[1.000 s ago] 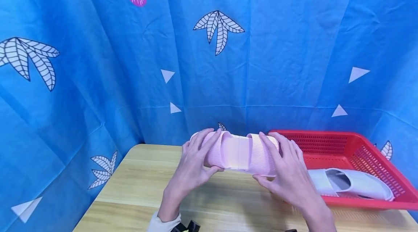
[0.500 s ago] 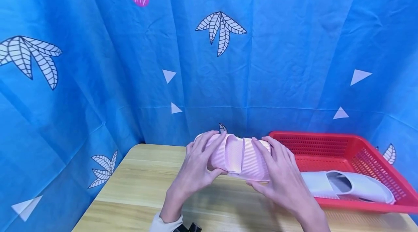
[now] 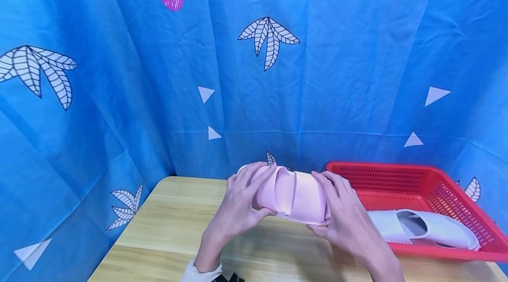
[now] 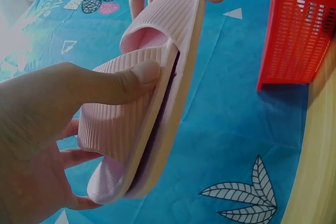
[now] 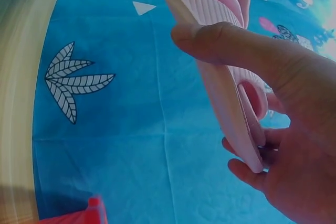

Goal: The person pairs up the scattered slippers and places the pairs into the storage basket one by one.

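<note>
A pair of pink ribbed slide slippers (image 3: 311, 198) is held up over the table, lying sideways with soles together and straps side by side. My left hand (image 3: 238, 213) grips the left slipper, thumb across its strap (image 4: 113, 129) in the left wrist view. My right hand (image 3: 343, 218) grips the right slipper, whose strap (image 4: 163, 17) sits close beyond the first. In the right wrist view the right thumb presses on the sole edge (image 5: 220, 90), and fingers curl behind. A narrow dark gap shows between the two soles in the left wrist view.
A red plastic basket (image 3: 432, 185) with perforated walls stands at the table's right, with white slippers (image 3: 450, 231) lying inside. The wooden table (image 3: 166, 224) extends to the left. A blue patterned curtain (image 3: 337, 75) hangs behind and along the sides.
The right hand has moved left and slightly down with its slipper. The gap between the two straps has narrowed, and the pair now tilts down to the right.
</note>
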`<state>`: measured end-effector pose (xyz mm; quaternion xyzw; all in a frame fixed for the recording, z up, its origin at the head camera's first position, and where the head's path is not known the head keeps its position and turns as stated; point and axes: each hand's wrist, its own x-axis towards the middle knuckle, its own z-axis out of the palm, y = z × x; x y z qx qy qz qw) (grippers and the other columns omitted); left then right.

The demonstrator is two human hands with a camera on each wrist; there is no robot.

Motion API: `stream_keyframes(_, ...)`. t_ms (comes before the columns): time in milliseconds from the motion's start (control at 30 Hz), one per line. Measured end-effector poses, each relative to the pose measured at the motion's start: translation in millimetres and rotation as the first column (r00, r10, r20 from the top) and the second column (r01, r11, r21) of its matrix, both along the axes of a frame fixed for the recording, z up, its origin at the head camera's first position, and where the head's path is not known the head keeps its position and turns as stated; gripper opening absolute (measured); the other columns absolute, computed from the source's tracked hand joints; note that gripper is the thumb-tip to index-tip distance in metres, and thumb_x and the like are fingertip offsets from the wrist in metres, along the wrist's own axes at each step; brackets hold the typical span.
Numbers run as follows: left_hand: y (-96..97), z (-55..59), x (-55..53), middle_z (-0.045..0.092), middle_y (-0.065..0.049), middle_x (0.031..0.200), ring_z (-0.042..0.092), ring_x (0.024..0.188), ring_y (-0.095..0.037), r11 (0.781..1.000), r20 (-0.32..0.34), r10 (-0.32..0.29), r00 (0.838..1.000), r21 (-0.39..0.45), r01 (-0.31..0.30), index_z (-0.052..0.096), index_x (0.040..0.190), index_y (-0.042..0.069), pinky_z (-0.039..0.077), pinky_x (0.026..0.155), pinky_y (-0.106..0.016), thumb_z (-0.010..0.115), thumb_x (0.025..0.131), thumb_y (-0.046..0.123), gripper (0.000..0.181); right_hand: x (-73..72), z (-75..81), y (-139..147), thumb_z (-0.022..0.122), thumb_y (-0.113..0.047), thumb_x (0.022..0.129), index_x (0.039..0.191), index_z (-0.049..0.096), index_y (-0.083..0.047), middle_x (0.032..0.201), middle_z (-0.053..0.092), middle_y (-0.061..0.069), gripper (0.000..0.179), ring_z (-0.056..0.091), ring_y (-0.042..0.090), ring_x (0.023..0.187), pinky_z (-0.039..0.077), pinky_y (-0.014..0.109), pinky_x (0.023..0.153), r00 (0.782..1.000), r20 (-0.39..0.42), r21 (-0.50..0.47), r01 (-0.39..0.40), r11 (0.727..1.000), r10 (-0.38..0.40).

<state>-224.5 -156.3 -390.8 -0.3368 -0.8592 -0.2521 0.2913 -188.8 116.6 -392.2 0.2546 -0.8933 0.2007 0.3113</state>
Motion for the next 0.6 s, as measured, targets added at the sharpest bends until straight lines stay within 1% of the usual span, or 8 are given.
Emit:
stream_keyframes(200, 4.1, -2.0, -0.4, 0.048, -0.002, 0.151, 0.039, 0.141, -0.025, 1.000, -0.007, -0.025, 1.000, 0.018, 0.025, 0.045, 0.156, 0.029, 0.038, 0.105, -0.059, 0.101, 0.062, 0.031, 0.109, -0.7, -0.1, 0.0, 0.106, -0.028, 0.042, 0.148, 0.048, -0.008, 0.139, 0.051, 0.011, 0.122, 0.046, 0.030, 0.127, 0.051, 0.057, 0.094, 1.000, -0.009, -0.019, -0.009, 1.000, 0.009)
stream_keyframes(433, 8.2, -3.0, -0.2, 0.048, 0.003, 0.152, 0.038, 0.142, -0.022, 0.998, 0.028, -0.052, 0.998, 0.043, 0.051, 0.046, 0.155, 0.030, 0.036, 0.108, -0.058, 0.100, 0.063, 0.029, 0.106, -0.1, -1.3, 1.1, 0.107, -0.029, 0.043, 0.147, 0.049, -0.007, 0.138, 0.053, 0.010, 0.121, 0.047, 0.030, 0.128, 0.049, 0.058, 0.097, 1.000, -0.009, -0.023, -0.030, 0.999, 0.030)
stream_keyframes(600, 9.8, -2.8, -0.3, 0.048, 0.003, 0.152, 0.039, 0.142, -0.022, 0.995, 0.035, -0.077, 0.996, 0.067, 0.075, 0.047, 0.154, 0.030, 0.036, 0.108, -0.060, 0.100, 0.064, 0.030, 0.104, -1.5, -0.6, 0.9, 0.106, -0.031, 0.043, 0.147, 0.049, -0.009, 0.137, 0.054, 0.008, 0.121, 0.047, 0.029, 0.129, 0.050, 0.058, 0.097, 0.999, -0.002, -0.025, -0.032, 0.999, 0.032)
